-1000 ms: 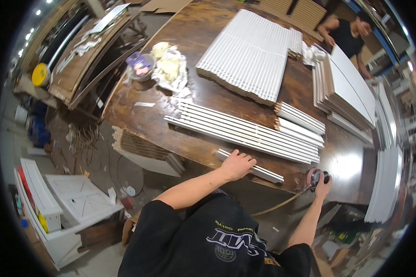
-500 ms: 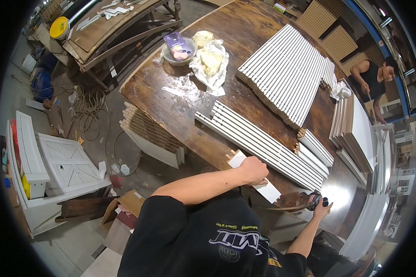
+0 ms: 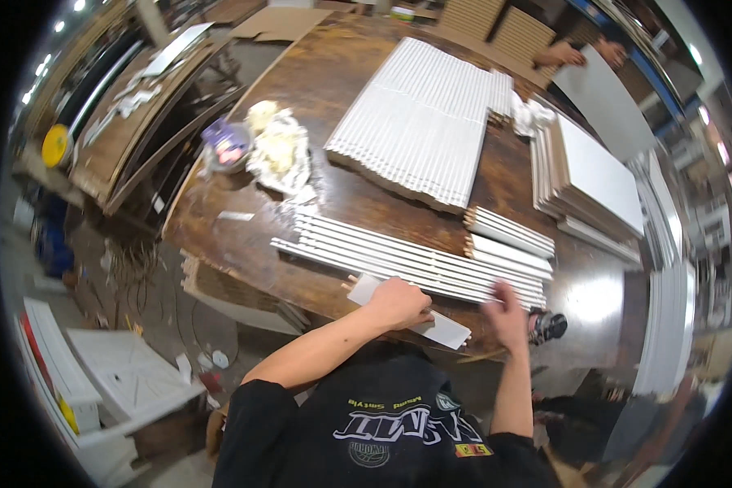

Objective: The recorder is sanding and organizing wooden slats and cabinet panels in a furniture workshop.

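My left hand (image 3: 401,303) is closed over a short white board (image 3: 443,329) that has wooden dowels sticking out of its ends. The board lies at the near edge of the brown table (image 3: 260,276). To its right is my right hand (image 3: 508,315), raised and blurred, with its fingers apart and nothing seen in them. A dark, round power sander (image 3: 547,325) rests on the table just right of that hand, apart from it. Beyond both hands lies a row of long narrow white strips (image 3: 415,259), side by side.
A wide batch of white strips (image 3: 415,122) covers the table's far middle. Shorter white pieces (image 3: 512,244) lie right of centre, near stacked panels (image 3: 598,175). At left stand a bowl with a purple packet (image 3: 226,145) and a crumpled cloth (image 3: 281,154). Across the table, a person holds a panel (image 3: 606,102).
My right hand has let go of the sander and moved left toward the white board. My left hand stays on the board. The view has shifted, and the other person has lifted a panel.
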Demonstrator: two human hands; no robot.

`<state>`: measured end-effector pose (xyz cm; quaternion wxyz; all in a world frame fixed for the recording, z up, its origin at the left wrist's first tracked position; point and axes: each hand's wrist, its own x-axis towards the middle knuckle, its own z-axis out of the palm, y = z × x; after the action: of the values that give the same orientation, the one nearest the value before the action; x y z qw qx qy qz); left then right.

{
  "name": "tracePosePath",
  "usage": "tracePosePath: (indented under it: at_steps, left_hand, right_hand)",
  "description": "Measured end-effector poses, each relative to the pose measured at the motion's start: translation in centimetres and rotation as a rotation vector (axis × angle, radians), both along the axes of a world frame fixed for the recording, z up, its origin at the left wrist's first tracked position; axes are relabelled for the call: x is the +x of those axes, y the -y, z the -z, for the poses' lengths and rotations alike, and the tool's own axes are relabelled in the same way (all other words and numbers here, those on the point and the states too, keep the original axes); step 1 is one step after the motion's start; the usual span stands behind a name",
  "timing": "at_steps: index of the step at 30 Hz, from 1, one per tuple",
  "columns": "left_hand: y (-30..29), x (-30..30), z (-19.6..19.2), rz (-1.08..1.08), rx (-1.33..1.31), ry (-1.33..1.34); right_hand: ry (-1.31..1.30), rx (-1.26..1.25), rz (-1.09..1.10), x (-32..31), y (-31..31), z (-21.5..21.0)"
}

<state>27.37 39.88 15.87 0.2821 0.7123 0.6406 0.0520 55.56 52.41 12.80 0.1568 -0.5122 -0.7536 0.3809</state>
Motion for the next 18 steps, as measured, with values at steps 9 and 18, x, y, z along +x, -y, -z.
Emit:
tracePosePath:
  at_steps: [9, 18]
  left_hand:
    - [-3.7, 5.4, -3.7, 0.087, 0.702, 0.056]
    - [0.1, -0.7, 1.6, -0.368, 0.665, -0.005]
  right_hand:
    - [0.034, -0.355, -0.469, -3.5, 3.0, -1.8]
    - [-1.042, -0.42, 0.344, 7.3, 1.4, -1.9]
